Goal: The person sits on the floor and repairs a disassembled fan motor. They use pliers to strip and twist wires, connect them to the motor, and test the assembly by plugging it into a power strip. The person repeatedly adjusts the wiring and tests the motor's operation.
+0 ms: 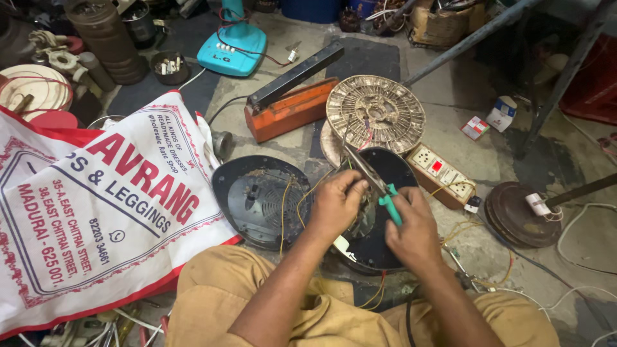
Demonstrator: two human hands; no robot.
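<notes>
Green-handled pliers (pixel 379 193) being gripped by right hand (pixel 416 228), fingers closed round handles; left hand (pixel 335 202) pinching wiring inside opened black fan base (pixel 385 247) on floor. Cover plate (pixel 260 199) lying detached alongside; yellow wires (pixel 286 199) hanging loose, unconnected.

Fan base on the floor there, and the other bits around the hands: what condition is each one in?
Black fan base: opened, wiring exposed.
Base cover: off, lying beside it.
Pliers: gripped in right hand, jaws in the wires.
Left hand: steadying the wires.
Motor winding: bare, dusty.
Orange sealer: arm raised.
</notes>
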